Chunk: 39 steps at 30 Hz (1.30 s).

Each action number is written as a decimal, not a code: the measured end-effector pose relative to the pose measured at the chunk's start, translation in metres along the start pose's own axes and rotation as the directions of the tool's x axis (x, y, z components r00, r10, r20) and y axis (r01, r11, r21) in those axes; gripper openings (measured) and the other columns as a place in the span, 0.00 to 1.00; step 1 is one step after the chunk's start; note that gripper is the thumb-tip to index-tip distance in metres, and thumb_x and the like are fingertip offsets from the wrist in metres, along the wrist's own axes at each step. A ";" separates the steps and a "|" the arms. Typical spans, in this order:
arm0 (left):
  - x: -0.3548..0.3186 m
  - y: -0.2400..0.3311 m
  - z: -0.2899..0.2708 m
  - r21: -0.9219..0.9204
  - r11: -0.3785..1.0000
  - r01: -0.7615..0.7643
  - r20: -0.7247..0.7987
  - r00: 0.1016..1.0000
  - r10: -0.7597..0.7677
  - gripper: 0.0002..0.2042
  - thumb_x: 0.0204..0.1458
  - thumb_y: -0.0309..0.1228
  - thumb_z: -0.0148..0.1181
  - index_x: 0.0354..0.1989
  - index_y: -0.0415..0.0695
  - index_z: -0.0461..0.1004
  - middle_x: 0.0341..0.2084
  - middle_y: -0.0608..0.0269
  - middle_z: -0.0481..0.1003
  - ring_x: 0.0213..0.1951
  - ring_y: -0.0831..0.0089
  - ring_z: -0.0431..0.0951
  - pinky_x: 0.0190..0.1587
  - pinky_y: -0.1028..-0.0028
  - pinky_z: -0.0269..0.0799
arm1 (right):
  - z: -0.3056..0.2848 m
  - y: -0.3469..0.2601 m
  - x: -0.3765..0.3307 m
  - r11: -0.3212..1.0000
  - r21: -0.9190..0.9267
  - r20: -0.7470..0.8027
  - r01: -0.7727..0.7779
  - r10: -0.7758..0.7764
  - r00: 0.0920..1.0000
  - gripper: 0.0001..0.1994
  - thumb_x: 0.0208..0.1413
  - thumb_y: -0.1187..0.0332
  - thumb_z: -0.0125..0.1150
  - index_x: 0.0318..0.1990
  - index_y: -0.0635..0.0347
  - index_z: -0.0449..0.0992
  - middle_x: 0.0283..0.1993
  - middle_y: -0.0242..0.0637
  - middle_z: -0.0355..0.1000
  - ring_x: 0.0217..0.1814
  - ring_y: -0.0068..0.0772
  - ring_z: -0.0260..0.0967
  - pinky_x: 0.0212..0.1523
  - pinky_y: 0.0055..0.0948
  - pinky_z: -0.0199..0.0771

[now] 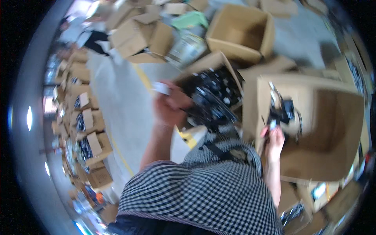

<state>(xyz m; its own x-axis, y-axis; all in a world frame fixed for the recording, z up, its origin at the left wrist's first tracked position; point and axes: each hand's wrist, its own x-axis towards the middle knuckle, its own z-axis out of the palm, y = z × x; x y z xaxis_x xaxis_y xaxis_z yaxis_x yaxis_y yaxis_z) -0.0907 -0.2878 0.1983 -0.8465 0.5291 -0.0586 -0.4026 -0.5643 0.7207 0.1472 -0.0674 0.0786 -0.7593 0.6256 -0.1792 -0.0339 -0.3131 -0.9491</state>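
Observation:
My left hand (170, 102) is closed and blurred by motion; a small white piece (161, 88) shows at its fingers. Dark strands run from that fist toward a shiny black bundle (213, 107), which looks like cables in clear plastic. Behind the bundle, an open carton (235, 72) holds many black plastic-wrapped items (223, 80). My right hand (275, 139) grips a black corded device (282, 112), perhaps a power adapter, with a loose cord hanging beside it. It is over the near left side of a large open cardboard box (337, 117).
Another open box (239, 33) stands at the back, near flattened cardboard (137, 37) and a green piece (190, 19). Rows of filled cartons (92, 121) line the left, beyond a grey floor with a yellow line (143, 76). A person (94, 39) is at far left.

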 end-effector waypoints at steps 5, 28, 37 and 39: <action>0.020 0.006 -0.083 -0.059 0.991 0.119 -0.227 0.965 -0.129 0.11 0.57 0.39 0.46 0.29 0.47 0.70 0.09 0.75 0.51 0.14 0.82 0.50 0.25 0.77 0.52 | -0.039 0.025 -0.015 0.913 0.404 -0.399 0.049 0.128 0.908 0.08 0.61 0.66 0.48 0.34 0.60 0.69 0.28 0.34 0.70 0.25 0.23 0.64 0.29 0.22 0.66; -0.076 -0.177 -0.037 0.935 0.061 -0.350 0.222 0.442 -0.869 0.10 0.45 0.33 0.55 0.34 0.44 0.76 0.31 0.50 0.76 0.34 0.55 0.76 0.38 0.63 0.69 | 0.006 -0.030 -0.071 0.798 0.589 0.045 -0.129 0.126 0.991 0.12 0.60 0.60 0.51 0.33 0.60 0.70 0.27 0.39 0.70 0.26 0.29 0.68 0.41 0.42 0.72; -0.078 -0.159 -0.057 0.783 0.486 0.388 0.092 0.700 -0.708 0.11 0.44 0.34 0.66 0.33 0.41 0.75 0.27 0.66 0.76 0.31 0.76 0.74 0.37 0.73 0.69 | 0.011 -0.032 -0.096 0.838 0.545 -0.154 -0.022 0.126 0.980 0.12 0.57 0.59 0.54 0.29 0.56 0.68 0.25 0.34 0.68 0.24 0.27 0.63 0.41 0.42 0.68; -0.070 -0.150 -0.057 0.710 0.559 0.429 0.052 0.760 -0.648 0.09 0.48 0.35 0.64 0.29 0.44 0.74 0.23 0.70 0.73 0.26 0.80 0.69 0.30 0.76 0.64 | 0.025 -0.029 -0.103 0.856 0.516 -0.208 -0.022 0.151 0.966 0.12 0.58 0.59 0.53 0.29 0.56 0.68 0.23 0.32 0.67 0.20 0.24 0.60 0.34 0.34 0.70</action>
<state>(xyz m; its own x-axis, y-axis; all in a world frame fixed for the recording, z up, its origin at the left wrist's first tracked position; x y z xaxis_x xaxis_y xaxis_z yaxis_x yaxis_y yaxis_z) 0.0090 -0.2764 0.0544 -0.3644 0.8005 -0.4758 -0.3409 0.3608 0.8681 0.2104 -0.1410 0.1309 -0.6033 0.7064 -0.3701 -0.3480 -0.6508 -0.6748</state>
